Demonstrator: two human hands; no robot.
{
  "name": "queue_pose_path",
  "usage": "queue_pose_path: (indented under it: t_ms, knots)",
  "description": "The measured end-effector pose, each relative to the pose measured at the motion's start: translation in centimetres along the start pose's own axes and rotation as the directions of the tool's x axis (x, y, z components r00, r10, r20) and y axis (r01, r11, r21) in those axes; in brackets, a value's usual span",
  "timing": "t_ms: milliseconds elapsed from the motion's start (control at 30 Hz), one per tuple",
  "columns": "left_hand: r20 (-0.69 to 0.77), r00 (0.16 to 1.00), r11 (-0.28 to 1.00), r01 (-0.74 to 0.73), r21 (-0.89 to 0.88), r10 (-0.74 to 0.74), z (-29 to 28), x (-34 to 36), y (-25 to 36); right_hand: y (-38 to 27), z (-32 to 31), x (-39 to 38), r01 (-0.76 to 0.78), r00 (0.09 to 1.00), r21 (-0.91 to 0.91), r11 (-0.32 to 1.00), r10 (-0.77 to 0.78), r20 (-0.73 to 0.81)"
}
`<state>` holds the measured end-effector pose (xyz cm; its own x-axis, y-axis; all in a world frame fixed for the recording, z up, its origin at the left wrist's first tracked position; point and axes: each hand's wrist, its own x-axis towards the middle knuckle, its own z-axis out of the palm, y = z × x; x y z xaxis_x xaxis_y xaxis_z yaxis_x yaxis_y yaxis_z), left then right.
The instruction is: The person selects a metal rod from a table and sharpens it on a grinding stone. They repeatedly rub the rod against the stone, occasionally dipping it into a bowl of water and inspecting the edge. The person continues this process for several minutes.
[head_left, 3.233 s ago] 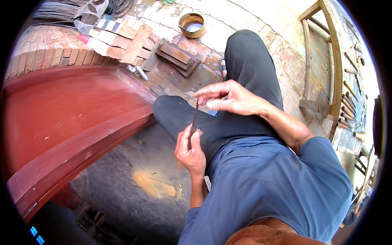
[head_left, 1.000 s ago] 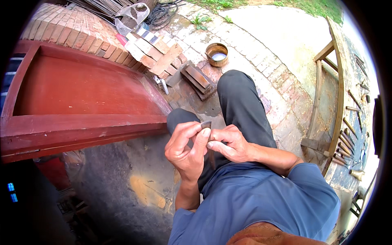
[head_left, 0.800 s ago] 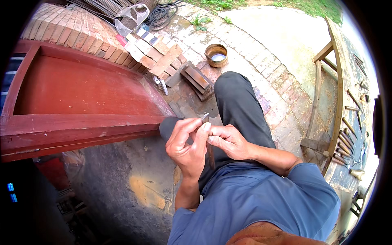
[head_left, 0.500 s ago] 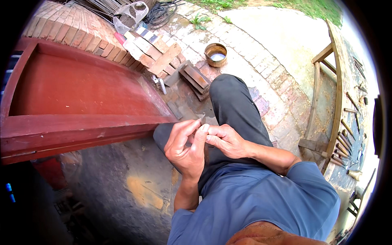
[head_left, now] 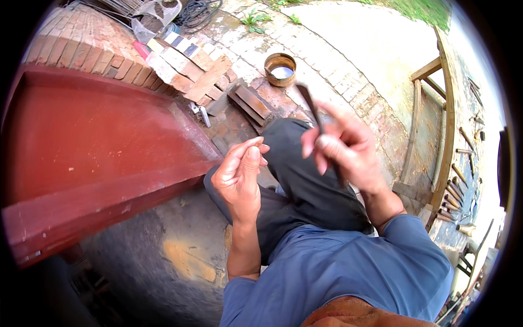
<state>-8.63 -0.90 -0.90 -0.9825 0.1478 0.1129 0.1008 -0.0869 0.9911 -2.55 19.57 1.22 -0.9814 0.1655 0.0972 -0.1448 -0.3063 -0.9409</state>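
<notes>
My right hand [head_left: 346, 144] is raised over my right knee, blurred by motion. Its thumb and fingers grip a slim dark metal chisel blade [head_left: 312, 103], whose widened end points up and away; the lower end runs down past the palm. To the left, my left hand [head_left: 239, 174] is held up above my left knee. Its fingers are bent and pressed toward the thumb, and no object shows between them. The two hands are apart. Beyond my knees, rectangular brown blocks [head_left: 251, 103] lie on the ground beside a round brown pot [head_left: 280, 71] with pale liquid in it.
A large red wooden panel with a raised frame [head_left: 109, 218] stands close on my left. Behind it are stacked bricks [head_left: 204, 76] and a coil of black cable [head_left: 199, 13]. At the right, a wooden workbench [head_left: 448, 109] bears several wooden-handled tools [head_left: 452, 196].
The hands were together at the chisel blade; now they have separated. My right hand has swung up and right with the blade, while my left has moved slightly left.
</notes>
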Motion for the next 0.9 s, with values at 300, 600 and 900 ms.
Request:
queue_pose_path:
  t_ms: [300,600,900]
  knots:
    - [-0.024,0.98,0.856,0.186,0.483,-0.199,-2.4,6.2,-13.6,15.2,-10.8,8.1,-0.511,0.855,-0.287,0.811,0.445,-0.266]
    - [0.349,0.853,0.412,-0.178,0.894,-0.388,-1.3,9.4,-26.8,31.4,-12.8,11.8,-0.47,0.84,-0.731,0.494,0.503,-0.201]
    - [0.385,0.794,0.306,-0.262,0.915,-0.47,-0.8,10.3,-33.1,36.5,-11.9,12.4,-0.249,0.942,-0.88,0.405,0.314,-0.122]
